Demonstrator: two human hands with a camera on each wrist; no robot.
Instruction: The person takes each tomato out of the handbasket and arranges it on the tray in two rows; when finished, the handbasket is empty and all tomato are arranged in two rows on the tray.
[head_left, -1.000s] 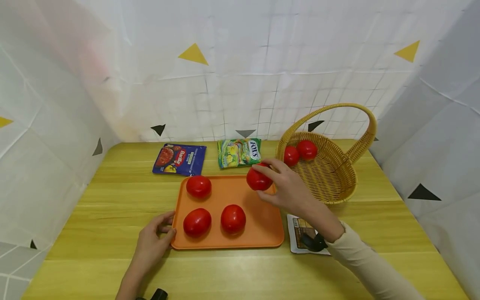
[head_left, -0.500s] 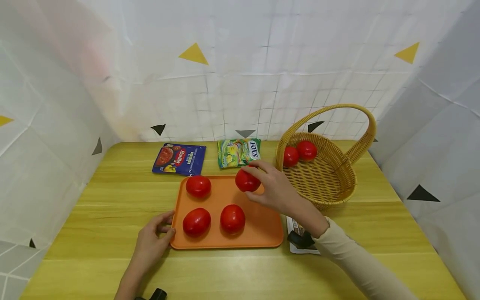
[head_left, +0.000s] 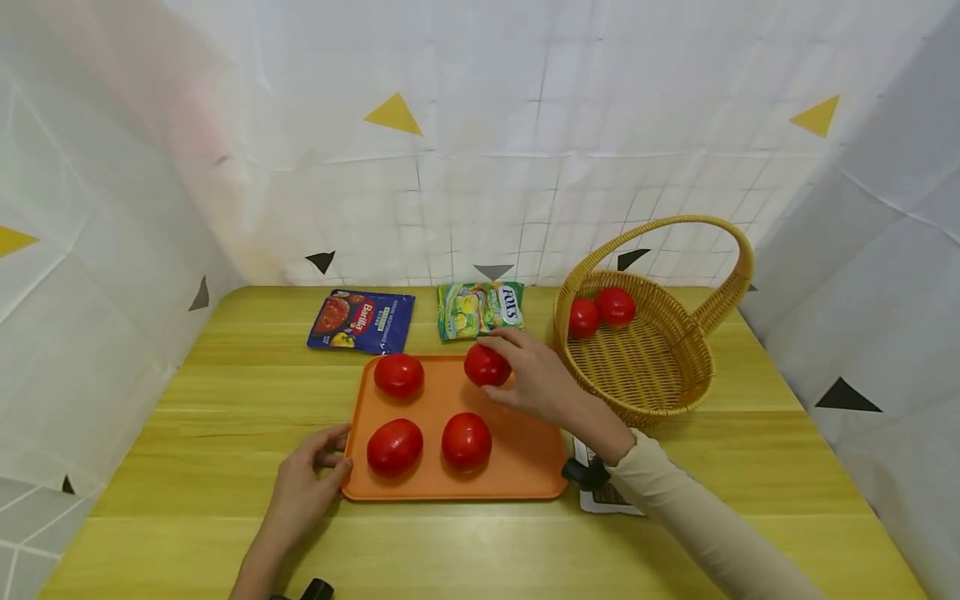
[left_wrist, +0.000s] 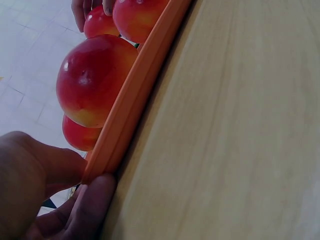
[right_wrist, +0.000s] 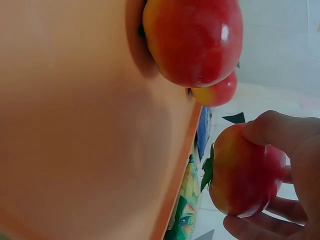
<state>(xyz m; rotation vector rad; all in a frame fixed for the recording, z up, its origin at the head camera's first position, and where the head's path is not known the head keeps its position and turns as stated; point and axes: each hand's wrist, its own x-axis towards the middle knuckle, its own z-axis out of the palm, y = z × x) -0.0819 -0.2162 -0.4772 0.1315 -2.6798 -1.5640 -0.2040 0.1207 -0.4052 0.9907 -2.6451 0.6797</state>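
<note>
In the head view an orange tray (head_left: 517, 467) lies mid-table, bearing three red tomatoes: one at back left (head_left: 399, 377), one at front left (head_left: 394, 447) and one at front centre (head_left: 467, 442). My right hand (head_left: 536, 375) holds another tomato (head_left: 487, 365) over the tray's back right part. In the right wrist view thumb and fingers wrap this tomato (right_wrist: 247, 170), its green leafy end towards the tray. My left hand (head_left: 306, 475) pinches the tray's left edge near the front corner; the left wrist view shows thumb and finger on the tray rim (left_wrist: 127, 110).
Right of the tray stands a wicker basket (head_left: 637, 367) with a tall handle and two tomatoes (head_left: 616, 307) inside. Behind the tray lie a blue Barilla pouch (head_left: 362, 322) and a green Fox's bag (head_left: 480, 310). A flat packet (head_left: 611, 498) is partly hidden beneath my right forearm.
My right hand has carried its tomato leftward, away from the basket and further over the tray. The left hand stays at the tray's edge.
</note>
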